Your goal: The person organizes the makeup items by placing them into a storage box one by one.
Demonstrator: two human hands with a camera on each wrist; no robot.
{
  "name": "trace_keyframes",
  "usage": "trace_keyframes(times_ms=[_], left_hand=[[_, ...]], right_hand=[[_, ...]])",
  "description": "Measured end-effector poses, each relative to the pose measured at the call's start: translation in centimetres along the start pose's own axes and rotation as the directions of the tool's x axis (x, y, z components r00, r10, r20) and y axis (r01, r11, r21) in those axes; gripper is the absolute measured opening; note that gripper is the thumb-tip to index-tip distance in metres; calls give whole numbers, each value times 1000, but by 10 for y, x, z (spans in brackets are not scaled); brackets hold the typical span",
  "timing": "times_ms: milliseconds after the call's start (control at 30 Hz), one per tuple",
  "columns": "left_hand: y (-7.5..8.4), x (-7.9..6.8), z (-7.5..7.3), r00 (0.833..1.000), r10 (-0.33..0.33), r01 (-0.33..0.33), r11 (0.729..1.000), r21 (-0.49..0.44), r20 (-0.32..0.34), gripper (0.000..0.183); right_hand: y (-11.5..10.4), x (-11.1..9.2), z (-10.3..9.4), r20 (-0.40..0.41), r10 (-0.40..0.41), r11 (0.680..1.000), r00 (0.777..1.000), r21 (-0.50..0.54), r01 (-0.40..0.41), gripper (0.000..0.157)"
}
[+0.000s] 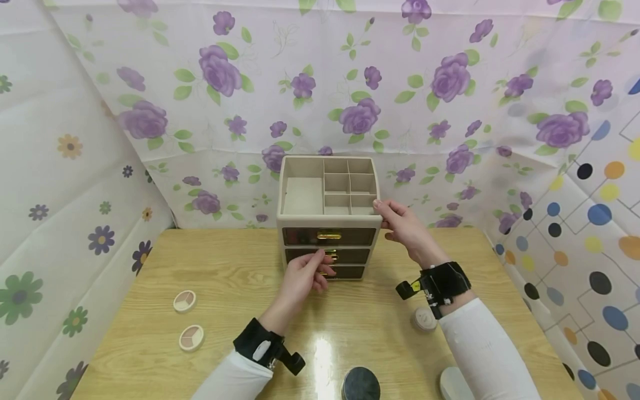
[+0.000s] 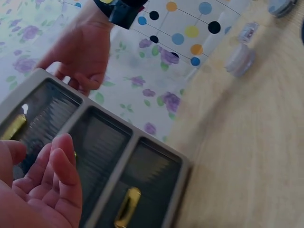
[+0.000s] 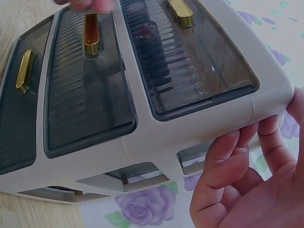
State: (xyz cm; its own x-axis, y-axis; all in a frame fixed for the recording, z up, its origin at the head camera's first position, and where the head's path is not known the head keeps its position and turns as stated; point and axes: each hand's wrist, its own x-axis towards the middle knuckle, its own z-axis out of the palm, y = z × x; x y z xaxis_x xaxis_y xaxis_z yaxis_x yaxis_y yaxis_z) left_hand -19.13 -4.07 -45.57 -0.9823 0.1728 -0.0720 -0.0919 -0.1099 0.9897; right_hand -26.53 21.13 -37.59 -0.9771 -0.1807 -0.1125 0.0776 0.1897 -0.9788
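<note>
A cream cosmetics organizer stands at the back of the table, with open compartments on top and three dark see-through drawers with gold handles. My right hand holds its upper right corner, thumb on the top edge and fingers curled against the side. In front of the middle drawer is my left hand, its fingers loosely bent and nothing between them. Its blurred fingertips are close to the middle gold handle. All three drawers are closed. Some dark items show through the top drawer.
Two round three-shade compacts lie at the left of the wooden table. A small round jar is by the right wrist. Near the front are a dark-lidded jar and a white item partly under the right sleeve. Floral cloth hangs behind.
</note>
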Motion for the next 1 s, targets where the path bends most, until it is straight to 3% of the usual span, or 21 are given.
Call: trace_keyframes(times_ms=[367, 700, 1000], left_hand=[[-16, 2, -6, 989, -148, 148, 988, -47, 15, 58], [-16, 10, -5, 988, -153, 154, 987, -52, 21, 61], [-12, 8, -1, 992, -128, 128, 989, -68, 8, 53]], right_hand=[[-2, -1, 0, -12, 0, 1000, 1000, -11, 0, 46], [-2, -1, 1, -16, 3, 1000, 1000, -4, -3, 46], [-1, -1, 2, -18, 2, 1000, 1000, -2, -2, 46]])
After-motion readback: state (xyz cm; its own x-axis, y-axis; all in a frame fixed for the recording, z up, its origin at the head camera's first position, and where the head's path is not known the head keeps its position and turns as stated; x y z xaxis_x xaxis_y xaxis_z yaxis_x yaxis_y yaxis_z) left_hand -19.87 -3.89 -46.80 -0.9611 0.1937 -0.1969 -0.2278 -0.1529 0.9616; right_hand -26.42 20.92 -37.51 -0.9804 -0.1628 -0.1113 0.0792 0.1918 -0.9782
